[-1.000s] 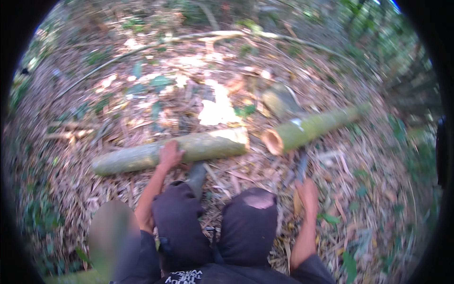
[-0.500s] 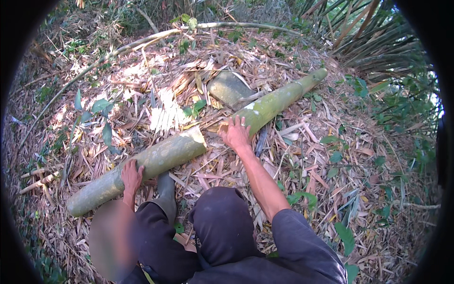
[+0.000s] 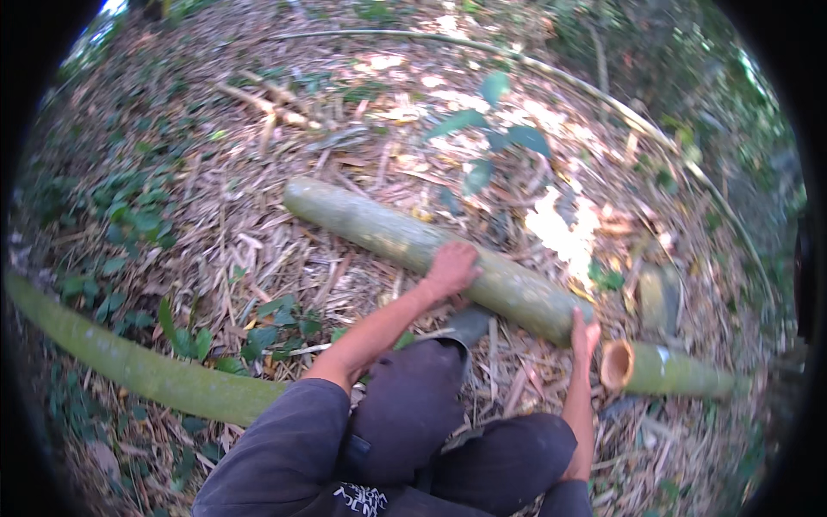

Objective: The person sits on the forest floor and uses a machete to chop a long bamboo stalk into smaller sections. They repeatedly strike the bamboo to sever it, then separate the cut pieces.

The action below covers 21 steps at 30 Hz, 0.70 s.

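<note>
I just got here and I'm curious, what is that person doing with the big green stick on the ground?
A person crouches on leafy forest ground over a cut bamboo log. The left hand rests flat on top of the log near its middle, and the right hand presses against its cut end. Another hollow bamboo piece lies just right of that end, and a long bamboo stem lies off to the left.

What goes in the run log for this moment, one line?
left hand: flat on cut bamboo log | right hand: at its cut end | hollow bamboo section: apart, on leaf litter
</note>
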Each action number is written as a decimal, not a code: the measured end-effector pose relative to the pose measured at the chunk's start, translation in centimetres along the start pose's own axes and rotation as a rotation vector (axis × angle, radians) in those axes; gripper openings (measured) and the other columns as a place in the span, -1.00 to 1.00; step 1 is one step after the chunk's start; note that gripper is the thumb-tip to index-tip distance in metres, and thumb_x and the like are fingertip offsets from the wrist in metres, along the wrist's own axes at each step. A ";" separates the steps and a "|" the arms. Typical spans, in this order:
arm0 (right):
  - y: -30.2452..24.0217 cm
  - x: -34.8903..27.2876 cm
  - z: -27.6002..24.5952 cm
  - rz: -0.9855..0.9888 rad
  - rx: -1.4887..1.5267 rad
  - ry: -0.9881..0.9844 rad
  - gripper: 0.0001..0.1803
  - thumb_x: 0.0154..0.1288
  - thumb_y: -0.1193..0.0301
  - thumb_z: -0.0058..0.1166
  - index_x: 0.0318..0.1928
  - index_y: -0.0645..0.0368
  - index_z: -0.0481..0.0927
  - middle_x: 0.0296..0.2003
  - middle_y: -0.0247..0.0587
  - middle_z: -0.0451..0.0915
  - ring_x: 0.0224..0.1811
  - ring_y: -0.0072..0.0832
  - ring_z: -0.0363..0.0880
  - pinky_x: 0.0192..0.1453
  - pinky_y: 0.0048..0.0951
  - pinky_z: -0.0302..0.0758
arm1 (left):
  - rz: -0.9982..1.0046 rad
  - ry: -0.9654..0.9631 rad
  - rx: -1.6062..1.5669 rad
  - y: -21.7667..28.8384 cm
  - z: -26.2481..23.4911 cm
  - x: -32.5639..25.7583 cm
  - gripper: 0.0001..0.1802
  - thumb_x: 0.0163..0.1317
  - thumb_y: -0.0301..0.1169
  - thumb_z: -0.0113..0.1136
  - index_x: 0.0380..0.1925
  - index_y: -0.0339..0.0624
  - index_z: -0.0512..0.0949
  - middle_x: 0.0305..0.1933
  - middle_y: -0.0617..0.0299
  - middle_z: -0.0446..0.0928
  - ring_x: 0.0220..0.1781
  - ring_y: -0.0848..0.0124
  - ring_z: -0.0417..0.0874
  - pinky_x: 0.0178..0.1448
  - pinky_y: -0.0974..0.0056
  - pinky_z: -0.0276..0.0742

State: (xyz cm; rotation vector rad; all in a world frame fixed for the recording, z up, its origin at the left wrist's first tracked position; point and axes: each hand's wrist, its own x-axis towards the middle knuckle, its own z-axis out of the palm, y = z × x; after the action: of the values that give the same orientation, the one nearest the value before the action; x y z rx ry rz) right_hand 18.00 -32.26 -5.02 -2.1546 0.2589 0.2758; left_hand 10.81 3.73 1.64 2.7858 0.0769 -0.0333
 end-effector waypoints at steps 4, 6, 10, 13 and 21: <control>0.3 -0.2 0.5 0.120 0.230 -0.108 -0.40 0.16 0.14 0.29 -0.11 0.54 0.58 -0.25 -0.07 0.63 -0.22 -0.41 0.49 0.01 -0.32 0.43 | -0.059 0.072 -0.103 -3.7 -1.1 -2.7 -0.55 0.15 -0.18 0.20 -0.05 -0.25 0.50 0.03 -0.06 0.49 0.16 0.04 0.44 0.27 -0.01 0.28; 1.7 1.4 -1.8 0.166 0.112 -0.215 -0.41 0.17 0.04 0.25 -0.12 0.41 0.62 -0.28 -0.18 0.63 -0.26 -0.41 0.48 0.02 -0.35 0.41 | -0.117 0.250 -0.042 -5.7 -1.8 -2.1 -0.55 0.15 -0.20 0.20 -0.02 -0.25 0.49 0.05 -0.06 0.48 0.17 0.04 0.43 0.29 0.01 0.26; -0.4 -0.1 -4.1 0.264 0.248 -0.357 -0.33 0.19 0.04 0.23 0.07 0.39 0.52 -0.08 -0.05 0.57 -0.10 -0.32 0.49 0.03 -0.26 0.41 | -0.510 0.461 0.024 -15.7 -6.1 -3.1 -0.48 0.21 -0.22 0.16 0.10 -0.33 0.41 0.11 -0.14 0.44 0.24 -0.01 0.37 0.36 0.00 0.18; 1.5 -1.0 -4.7 0.370 0.398 -0.387 -0.36 0.23 0.08 0.21 0.14 0.33 0.46 -0.03 -0.11 0.55 -0.06 -0.35 0.48 0.01 -0.31 0.43 | -0.779 0.538 0.171 -25.8 -9.2 -4.5 -0.38 0.21 -0.18 0.17 0.18 -0.36 0.34 0.16 -0.19 0.40 0.26 -0.06 0.35 0.38 -0.03 0.15; -0.8 -2.6 -4.2 0.502 0.425 -0.337 -0.54 0.37 0.15 0.08 0.04 0.30 0.50 -0.07 -0.18 0.56 -0.03 -0.41 0.51 0.10 -0.30 0.44 | -0.964 0.432 0.177 -41.5 -14.5 -8.5 -0.04 0.07 0.00 0.32 0.28 -0.45 0.17 0.24 -0.37 0.31 0.30 -0.13 0.34 0.36 0.05 0.28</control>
State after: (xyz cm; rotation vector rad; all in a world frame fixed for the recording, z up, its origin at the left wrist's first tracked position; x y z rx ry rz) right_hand 16.15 -35.01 -1.28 -1.5677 0.6037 0.7867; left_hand 0.18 47.25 1.09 2.5796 1.5471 0.3310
